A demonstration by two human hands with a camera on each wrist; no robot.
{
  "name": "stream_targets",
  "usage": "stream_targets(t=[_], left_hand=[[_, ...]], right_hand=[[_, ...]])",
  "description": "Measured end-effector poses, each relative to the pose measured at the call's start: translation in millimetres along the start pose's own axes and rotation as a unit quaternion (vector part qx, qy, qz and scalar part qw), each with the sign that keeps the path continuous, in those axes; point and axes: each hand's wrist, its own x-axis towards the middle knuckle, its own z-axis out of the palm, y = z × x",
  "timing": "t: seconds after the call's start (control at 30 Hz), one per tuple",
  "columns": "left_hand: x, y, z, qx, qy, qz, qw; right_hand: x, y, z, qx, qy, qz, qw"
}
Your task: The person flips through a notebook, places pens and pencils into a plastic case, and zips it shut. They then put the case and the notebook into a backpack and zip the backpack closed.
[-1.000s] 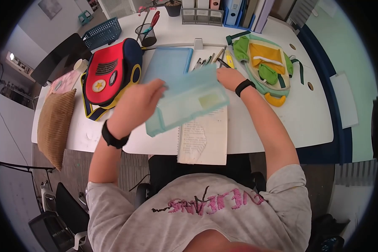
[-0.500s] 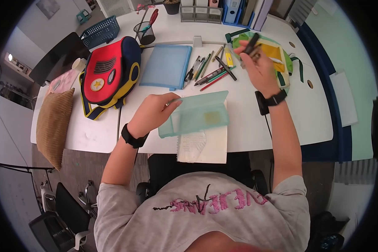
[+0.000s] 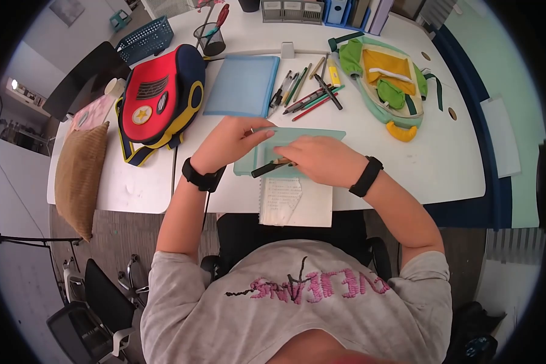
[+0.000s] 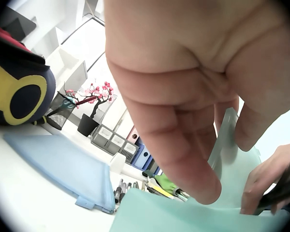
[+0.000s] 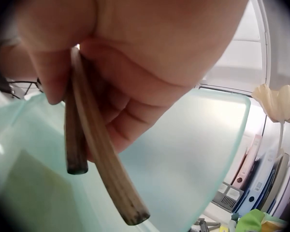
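Observation:
Over the front middle of the desk, my left hand point(image 3: 232, 144) pinches the edge of a translucent teal pencil case point(image 3: 244, 162), thumb on one side and fingers on the other. The case's lid point(image 5: 217, 130) stands raised in the right wrist view. My right hand point(image 3: 327, 159) is over the case, its fingers gripping a black marker point(image 3: 263, 170) and wooden pencils point(image 5: 108, 164). Two pencil ends point down toward the inside of the case. An open notebook point(image 3: 309, 200) with written lines lies just below the case, partly covered by it.
Beyond the case lie several loose pens point(image 3: 309, 100) and a blue folder point(image 3: 242, 85). A red backpack point(image 3: 158, 97) and a brown cushion point(image 3: 79, 176) are at left, a green and yellow bag point(image 3: 388, 85) at right. Behind stands a mesh pen cup point(image 3: 211, 41).
My right hand took a black marker and pencils from the pens at the back, then came down and left over the case. My left hand lowered the case, which now lies flatter.

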Motion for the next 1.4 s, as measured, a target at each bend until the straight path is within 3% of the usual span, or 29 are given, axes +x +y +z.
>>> stream_targets(t=[0.27, 0.37, 0.53, 0.6, 0.63, 0.7, 0.73, 0.8, 0.83, 0.9, 0.93, 1.0, 1.13, 1.2, 1.33, 1.4], left_hand=[[-15.2, -5.8, 2.9, -0.007, 0.009, -0.032, 0.999], [-28.6, -15.8, 3.1, 0.055, 0.007, 0.029, 0.998], [-42.8, -22.1, 4.9, 0.027, -0.068, -0.002, 0.997], [-45.8, -18.9, 7.6, 0.020, -0.072, -0.006, 0.997], [-45.7, -17.0, 8.8, 0.013, -0.075, -0.010, 0.997], [-44.3, -20.2, 14.5, 0.016, -0.070, -0.012, 0.997], [-44.1, -22.0, 16.9, 0.019, -0.066, -0.016, 0.998], [-42.6, -21.7, 18.1, 0.008, -0.072, -0.021, 0.997], [-41.0, -21.6, 18.3, -0.003, -0.077, -0.027, 0.997], [-41.4, -25.5, 20.0, 0.012, -0.071, -0.006, 0.997], [-42.2, -24.4, 19.9, 0.026, -0.065, 0.012, 0.997], [-46.5, -18.6, 22.5, 0.030, -0.053, 0.019, 0.998], [-47.4, -19.6, 30.1, 0.033, -0.027, 0.020, 0.999], [-46.1, -24.8, 31.0, 0.039, -0.028, 0.028, 0.998], [-43.8, -25.1, 35.5, 0.031, 0.000, 0.024, 0.999], [-40.5, -24.1, 40.3, 0.023, 0.017, -0.004, 1.000]], right_hand=[[-24.1, 9.1, 2.6, -0.014, 0.048, 0.048, 0.998], [-37.8, 14.6, 4.0, 0.004, 0.087, 0.059, 0.994], [-56.2, 28.2, -3.7, 0.067, 0.177, 0.087, 0.978], [-59.0, 25.9, -15.6, 0.132, 0.155, 0.254, 0.946], [-58.2, 28.6, -14.1, 0.132, 0.156, 0.254, 0.945], [-53.5, 40.2, -4.2, 0.127, 0.290, 0.254, 0.914], [-50.6, 49.1, 2.5, 0.127, 0.291, 0.253, 0.914], [-46.7, 69.9, 14.8, 0.158, 0.325, 0.151, 0.920], [-46.6, 77.3, 16.3, 0.157, 0.327, 0.152, 0.920], [-45.9, 88.7, 15.7, 0.281, 0.158, 0.159, 0.933], [-44.2, 85.0, 13.1, 0.279, 0.159, 0.157, 0.934], [-41.1, 71.6, 10.0, 0.342, 0.139, 0.232, 0.900], [-41.8, 69.3, 9.7, 0.336, 0.149, 0.241, 0.898], [-46.4, 76.1, 1.3, 0.319, 0.060, 0.219, 0.920], [-60.4, 100.7, -31.3, 0.299, 0.000, 0.222, 0.928], [-54.8, 130.4, -28.3, 0.251, 0.046, 0.234, 0.938]])
